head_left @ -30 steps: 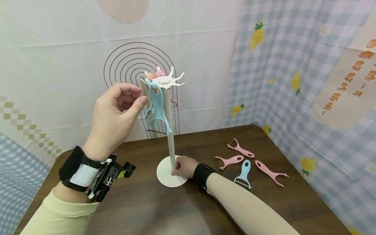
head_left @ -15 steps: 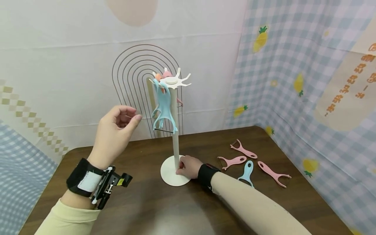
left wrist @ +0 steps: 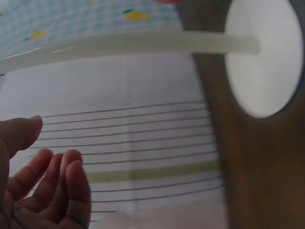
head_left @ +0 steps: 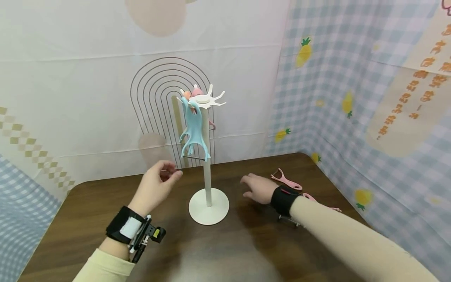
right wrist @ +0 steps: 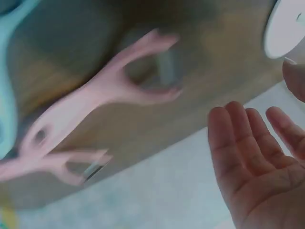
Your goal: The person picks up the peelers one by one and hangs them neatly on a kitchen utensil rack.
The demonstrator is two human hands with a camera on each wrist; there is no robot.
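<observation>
A white rotating-style hook stand (head_left: 207, 176) with a round base stands mid-table. From its left hooks hangs a light blue peeler (head_left: 194, 131), blade end down, with orange and pink handle tops behind it. My left hand (head_left: 155, 186) hovers left of the pole, fingers loosely curved around nothing. To the right of the base, my right hand (head_left: 260, 188) is off the stand and holds nothing. Near it in the right wrist view lie a pink peeler (right wrist: 78, 107), a second pink peeler (right wrist: 47, 163) and the edge of a blue peeler (right wrist: 5, 90).
The brown wooden table (head_left: 218, 258) backs onto a white cloth (head_left: 243, 78) with printed arches. A checked cloth (head_left: 331, 98) with pineapples hangs on the right. My right forearm (head_left: 345, 231) covers part of the loose peelers.
My right hand has let go of the stand's base and moved right towards the loose peelers. My left hand has dropped from beside the hanging blue peeler to a lower spot left of the pole.
</observation>
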